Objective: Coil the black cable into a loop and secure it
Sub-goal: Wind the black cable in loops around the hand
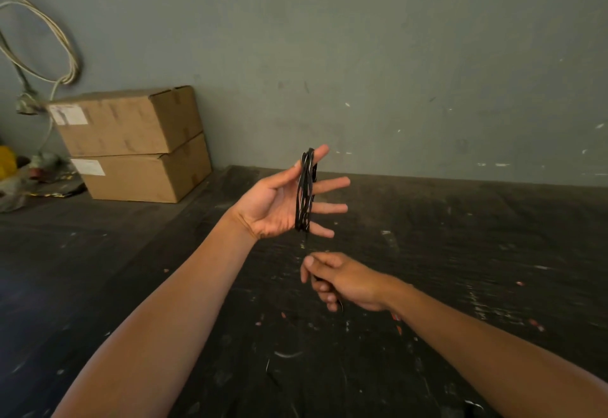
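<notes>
Left hand: open, fingers spread, black cable coiled around them.
Right hand: closed on the free tail, just below.
Coil axis: near-vertical.

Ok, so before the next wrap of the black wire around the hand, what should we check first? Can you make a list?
1. Coil sits on the left hand: ok, the black cable loops around its spread fingers.
2. Left fingers stay spread to hold the loop shape: ok.
3. Right hand has the loose end: ok, it is closed on the strand below the coil.
4. Strand between the hands runs free: cannot tell, it is blurred.
5. How much cable is left to wrap: cannot tell, only a short tip shows below the right hand.
6. Something ready to secure the loop: cannot tell, no tie is visible.
</notes>
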Demonstrator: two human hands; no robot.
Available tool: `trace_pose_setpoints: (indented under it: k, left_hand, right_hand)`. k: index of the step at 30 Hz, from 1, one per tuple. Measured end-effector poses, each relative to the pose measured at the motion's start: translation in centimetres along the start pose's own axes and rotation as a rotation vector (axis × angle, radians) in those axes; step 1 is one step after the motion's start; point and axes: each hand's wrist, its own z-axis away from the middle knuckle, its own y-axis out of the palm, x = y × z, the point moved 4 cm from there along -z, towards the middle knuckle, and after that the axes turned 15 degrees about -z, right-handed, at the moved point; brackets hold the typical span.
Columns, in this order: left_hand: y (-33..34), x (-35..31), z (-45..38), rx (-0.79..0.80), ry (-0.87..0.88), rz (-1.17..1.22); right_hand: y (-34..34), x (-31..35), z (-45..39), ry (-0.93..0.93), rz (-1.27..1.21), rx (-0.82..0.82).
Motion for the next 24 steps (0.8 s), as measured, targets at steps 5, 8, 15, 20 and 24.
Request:
trace_pose_setpoints:
  k: [5, 8, 15, 20, 24]
  left_hand:
    - [-1.4, 1.2, -0.2, -0.121, -0.005, 0.037]
    - [-2.3, 1.8, -0.1, -0.195, -0.021, 0.016]
    - [-3.1, 3.5, 0.2, -0.238, -0.075, 0.056]
    - [-2.7, 3.7, 0.4, -0.171, -0.083, 0.057]
    - [-2.9, 3.5, 0.3, -0.085, -0.061, -0.079]
  right_hand:
    - [2.6, 1.7, 1.1, 0.009, 0.105, 0.058]
    - [3.2, 2.6, 2.0, 0.009, 0.157, 0.049]
    - [2.5, 7.1, 3.6, -0.018, 0.235, -0.123]
    - [2.6, 10.4, 4.4, -0.019, 0.119, -0.134]
    - [2.5, 11.9, 4.7, 0.001, -0.066, -0.185]
